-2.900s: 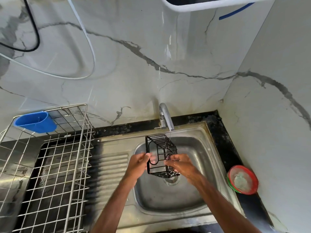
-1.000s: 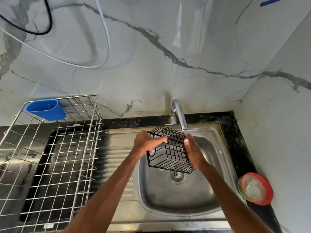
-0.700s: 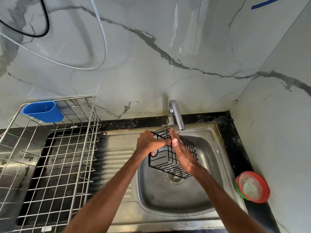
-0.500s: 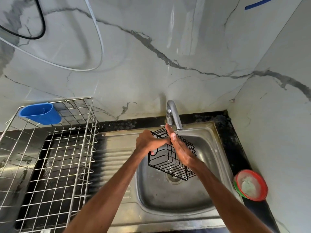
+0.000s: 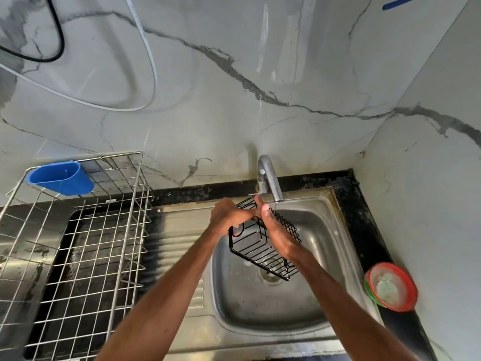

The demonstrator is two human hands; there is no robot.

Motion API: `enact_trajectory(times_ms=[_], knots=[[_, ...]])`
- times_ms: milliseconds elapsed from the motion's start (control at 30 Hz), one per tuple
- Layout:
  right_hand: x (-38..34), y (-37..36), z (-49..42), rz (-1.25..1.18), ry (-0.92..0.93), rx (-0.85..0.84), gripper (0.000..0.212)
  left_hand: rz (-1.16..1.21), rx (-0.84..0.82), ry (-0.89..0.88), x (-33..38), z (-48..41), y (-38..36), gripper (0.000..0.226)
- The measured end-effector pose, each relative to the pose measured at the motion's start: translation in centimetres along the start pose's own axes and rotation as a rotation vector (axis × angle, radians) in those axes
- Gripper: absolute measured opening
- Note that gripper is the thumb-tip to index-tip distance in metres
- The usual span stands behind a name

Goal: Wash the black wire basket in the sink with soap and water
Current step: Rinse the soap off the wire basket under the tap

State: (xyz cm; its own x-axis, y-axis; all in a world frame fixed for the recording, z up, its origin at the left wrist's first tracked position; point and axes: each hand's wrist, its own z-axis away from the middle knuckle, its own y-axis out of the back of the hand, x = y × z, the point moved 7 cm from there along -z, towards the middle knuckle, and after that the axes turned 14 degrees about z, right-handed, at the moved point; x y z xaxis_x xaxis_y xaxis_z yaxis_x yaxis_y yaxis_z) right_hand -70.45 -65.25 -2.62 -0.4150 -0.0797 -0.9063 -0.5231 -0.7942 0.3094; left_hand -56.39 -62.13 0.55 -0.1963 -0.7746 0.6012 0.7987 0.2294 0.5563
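Steel rack point(image 5: 78, 243) on worktop point(image 5: 364, 217), left. Sink point(image 5: 260, 316) beside it, tap point(image 5: 268, 175) at back. Basket point(image 5: 256, 252) tilted above the drain, under the spout. Left hand point(image 5: 229, 217) curled round its rim; right hand point(image 5: 278, 235) flat, fingers straight, pressed along its side. Red bowl point(image 5: 390, 286) far right; blue cup point(image 5: 61, 177) hooked on rack.

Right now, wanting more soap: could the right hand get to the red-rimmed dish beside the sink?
Probably yes: the right hand lies open on the basket, and nothing stands between it and the red-rimmed dish.
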Motion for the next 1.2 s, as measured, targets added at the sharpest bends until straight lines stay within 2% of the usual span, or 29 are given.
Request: enact_trajectory(times_ms=[67,133,267,367,433,467,533,600,733,833,900,967,1067,1133,1200], knots=[[-1.2,0.3,-0.1,-0.119,0.054,-0.02,0.087,0.022,-0.013,0.0,0.3,-0.3,0.0,0.067],[-1.0,1.3,-0.4,-0.099,0.083,0.019,0.088,0.048,-0.019,0.004,0.4,-0.5,0.2,0.064],[4.7,4.4,-0.4,0.065,-0.152,0.166,0.087,0.109,-0.007,0.008,0.3,-0.6,1.0,0.063],[8.7,6.1,0.2,0.037,-0.233,0.188,0.085,0.123,-0.008,0.009,0.6,-0.5,1.7,0.064],[9.2,6.3,0.5,0.087,-0.251,0.26,0.065,0.107,-0.011,-0.002,0.7,-0.5,1.7,0.061],[8.8,5.8,0.5,0.155,-0.25,0.271,0.062,0.099,-0.01,-0.008,0.7,-0.4,1.7,0.059],[5.9,3.4,0.7,0.314,-0.156,0.169,0.077,0.087,-0.004,-0.022,0.7,-0.4,1.4,0.058],[2.3,1.1,1.4,0.385,-0.019,0.134,0.07,0.063,-0.008,-0.025,0.6,-0.2,1.0,0.061],[-2.5,-1.5,3.0,0.545,0.217,0.21,0.079,0.088,0.007,0.023,0.1,0.0,1.3,0.077],[-1.6,-1.0,4.2,0.605,0.288,0.292,0.072,0.151,-0.004,0.029,0.1,-0.1,1.7,0.065],[1.4,0.2,4.4,0.623,0.244,0.332,0.071,0.183,-0.014,0.044,0.3,0.0,2.0,0.06],[5.2,2.1,4.1,0.579,0.107,0.353,0.078,0.212,-0.03,0.065,0.6,-0.2,2.2,0.06],[7.8,3.4,3.7,0.563,-0.128,0.243,0.08,0.191,-0.033,0.061,1.6,-0.3,2.0,0.059],[5.6,2.7,3.3,0.575,-0.114,0.205,0.079,0.166,-0.03,0.058,2.3,-0.4,1.7,0.06],[1.7,1.9,2.9,0.553,0.025,0.251,0.076,0.133,-0.062,0.073,2.8,-0.7,1.1,0.064]])
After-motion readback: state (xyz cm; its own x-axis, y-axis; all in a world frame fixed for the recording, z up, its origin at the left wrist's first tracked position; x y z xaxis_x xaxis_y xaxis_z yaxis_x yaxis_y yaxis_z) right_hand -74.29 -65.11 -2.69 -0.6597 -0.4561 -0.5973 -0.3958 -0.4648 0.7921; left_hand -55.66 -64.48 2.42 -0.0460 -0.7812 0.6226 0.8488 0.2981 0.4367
